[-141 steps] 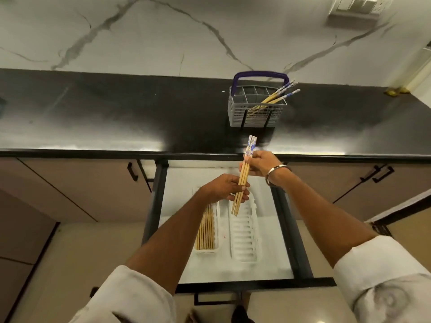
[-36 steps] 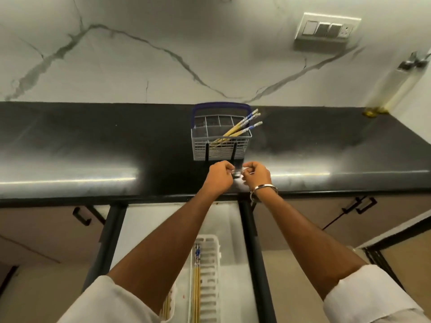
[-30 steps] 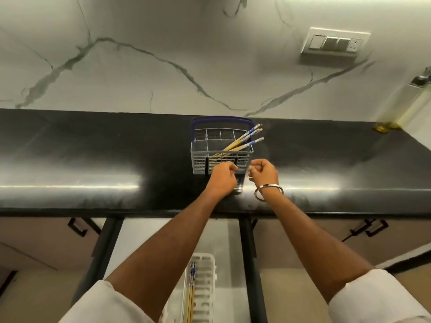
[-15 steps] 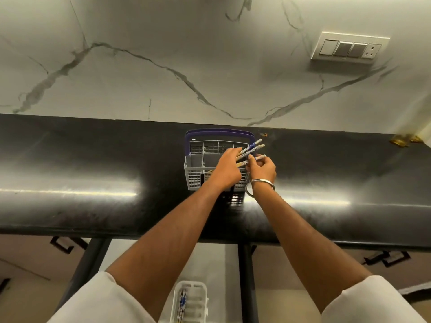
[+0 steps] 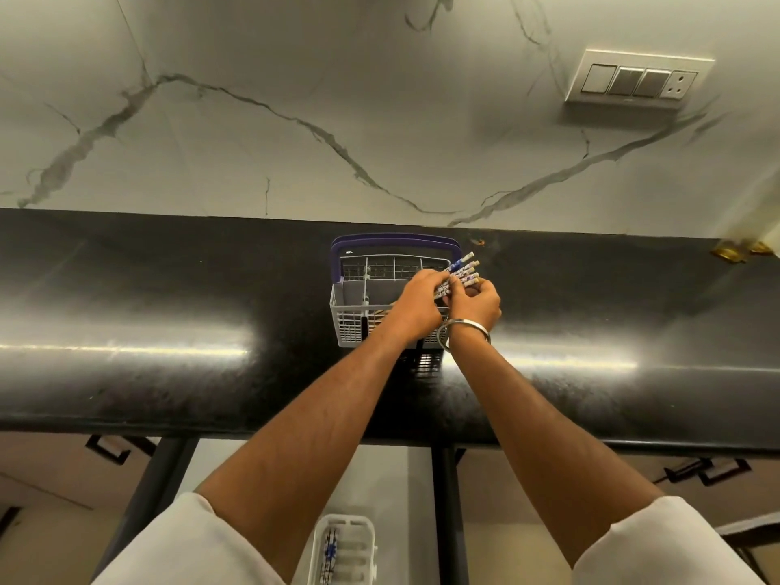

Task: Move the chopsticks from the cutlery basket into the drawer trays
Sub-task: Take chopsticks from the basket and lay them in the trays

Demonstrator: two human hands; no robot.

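A grey cutlery basket [image 5: 352, 308] with a purple handle stands on the black counter. Several chopsticks [image 5: 462, 270] with blue-and-white patterned ends lean out of its right corner. My left hand [image 5: 418, 304] and my right hand [image 5: 477, 306] meet at that corner, and the fingers of both curl round the bunch of chopsticks. Below the counter the drawer stands pulled out, and the far end of a white tray [image 5: 358, 529] shows there with chopsticks [image 5: 330, 551] lying in it.
The black counter [image 5: 169, 331] runs the full width of the view under a marbled wall. A switch plate [image 5: 639, 80] is on the wall at upper right. Dark drawer rails [image 5: 447, 500] frame the open drawer. Cabinet handles [image 5: 114, 447] show on either side.
Both hands left the drawer, went up over the counter edge to the basket's right corner and closed round the chopsticks there. The view tilted upward.
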